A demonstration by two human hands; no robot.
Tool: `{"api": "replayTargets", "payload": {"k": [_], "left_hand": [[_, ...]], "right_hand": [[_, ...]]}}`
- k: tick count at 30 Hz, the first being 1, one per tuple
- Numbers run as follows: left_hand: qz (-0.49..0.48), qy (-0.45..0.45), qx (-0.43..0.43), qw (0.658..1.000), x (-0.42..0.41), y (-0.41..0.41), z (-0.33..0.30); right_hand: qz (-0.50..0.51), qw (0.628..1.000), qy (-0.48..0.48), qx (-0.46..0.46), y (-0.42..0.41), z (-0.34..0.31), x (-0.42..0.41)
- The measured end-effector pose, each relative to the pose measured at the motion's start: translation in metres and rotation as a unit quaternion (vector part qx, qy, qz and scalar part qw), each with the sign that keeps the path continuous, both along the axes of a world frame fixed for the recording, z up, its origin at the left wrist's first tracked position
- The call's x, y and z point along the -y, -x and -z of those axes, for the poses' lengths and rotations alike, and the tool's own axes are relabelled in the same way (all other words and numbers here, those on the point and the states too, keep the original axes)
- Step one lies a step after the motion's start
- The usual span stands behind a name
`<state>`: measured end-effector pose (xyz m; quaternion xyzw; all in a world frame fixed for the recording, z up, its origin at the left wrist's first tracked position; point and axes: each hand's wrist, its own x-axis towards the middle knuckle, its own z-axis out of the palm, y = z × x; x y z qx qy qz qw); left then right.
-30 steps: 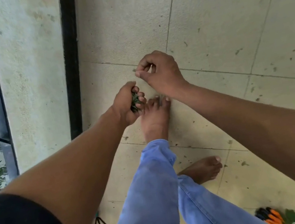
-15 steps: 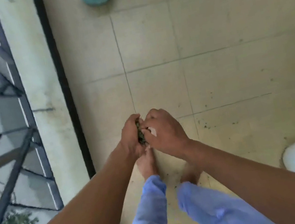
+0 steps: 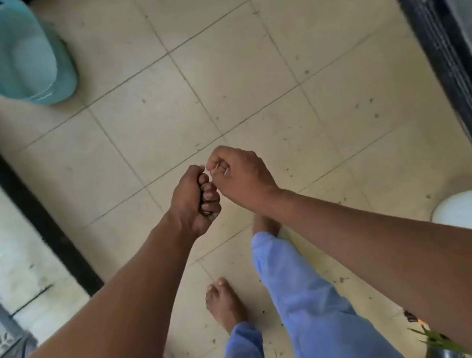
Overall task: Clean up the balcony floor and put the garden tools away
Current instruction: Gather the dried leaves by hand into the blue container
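1. L hand (image 3: 193, 200): your fist is closed tight on dark debris (image 3: 206, 212), w/ only a bit showing under the fingers; prob. so nothing drops.
2. R hand (image 3: 240, 173): fingers curled, touching the L; can't tell if it pinches anything.
3. Floor (image 3: 244, 89): specks remain near your feet; cleanup unfinished.
4. Bin (image 3: 14, 54): top L, well apart; likely dump spot.
5. Tools: none clearly in view.
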<state>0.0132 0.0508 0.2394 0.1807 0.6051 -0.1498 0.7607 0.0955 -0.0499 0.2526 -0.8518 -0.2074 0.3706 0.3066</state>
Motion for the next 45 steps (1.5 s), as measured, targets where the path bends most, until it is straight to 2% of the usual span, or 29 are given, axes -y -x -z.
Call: {"api": "replayTargets", "payload": {"k": [5,12,19,26,32,36,41,45], "left_hand": [[0.067,-0.022,-0.012,0.997,-0.008,-0.075,0.016],[0.143,-0.023,-0.015,0.989,-0.016,-0.171,0.022],[0.267,-0.062,-0.010,0.962,-0.024,-0.269,0.037],[0.292,-0.002,-0.015,0.956,-0.045,-0.373,0.045],[0.286,-0.033,-0.029,0.957,-0.069,-0.450,0.084],[0.233,-0.011,-0.031,0.972,-0.081,-0.485,0.127],[0.165,0.004,-0.022,0.986,-0.095,-0.514,0.180],[0.134,-0.006,-0.028,0.991,-0.103,-0.517,0.209]], "right_hand": [[-0.005,0.999,0.032,-0.006,-0.080,0.022,0.023],[0.073,0.994,0.075,0.006,-0.182,0.026,0.045],[0.126,0.988,0.094,0.008,-0.271,0.031,0.045],[0.128,0.984,0.125,0.018,-0.363,0.036,0.031],[0.054,0.990,0.111,0.064,-0.452,0.093,-0.003],[-0.005,0.987,0.109,0.116,-0.517,0.155,-0.027],[-0.122,0.964,0.132,0.196,-0.591,0.229,-0.057],[-0.209,0.941,0.163,0.212,-0.630,0.270,-0.081]]}}
